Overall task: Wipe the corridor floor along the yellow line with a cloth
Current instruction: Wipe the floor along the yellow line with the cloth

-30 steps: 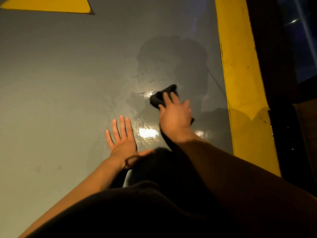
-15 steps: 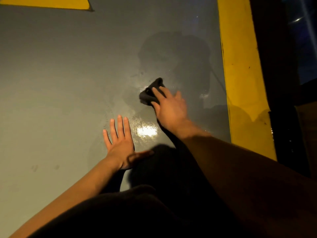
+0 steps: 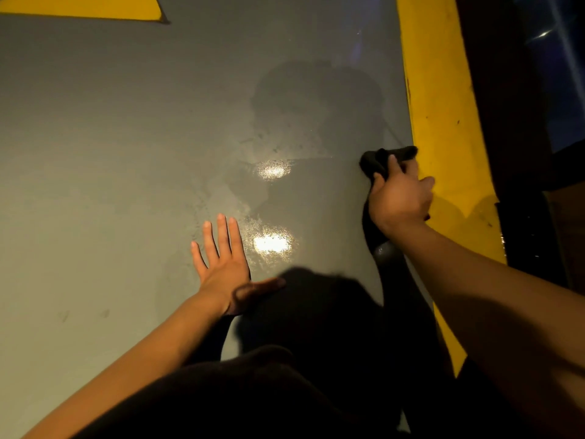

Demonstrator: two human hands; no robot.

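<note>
- Head view looked down on the grey floor [image 3: 110,153], which filled most of the picture; a darker damp patch with two bright glints lay ahead of the left fingertips and to the left of the right fingers.
- Along the right side ran the yellow line [image 3: 443,106], passing just beyond the right hand's outer fingers; a second yellow marking [image 3: 79,6] sat far ahead of the left fingers, at the top edge.
- Dark clothing [image 3: 253,400] filled the bottom of the view, behind both wrists.
- The right hand [image 3: 400,198] pressed down on the cloth with curled fingers [image 3: 392,161] gripping its bunched top. Half a second earlier it had been near the middle of the damp patch; it had since swept to the right, up to the edge of the yellow line.
- The left hand [image 3: 221,261] lay flat on the floor, fingers straight and spread, thumb out to the right, holding nothing. It had stayed in the same spot as in both earlier pictures.
- The black cloth [image 3: 386,156] showed ahead of the right fingertips, touching the floor, its far corner reaching the yellow line's inner edge.
</note>
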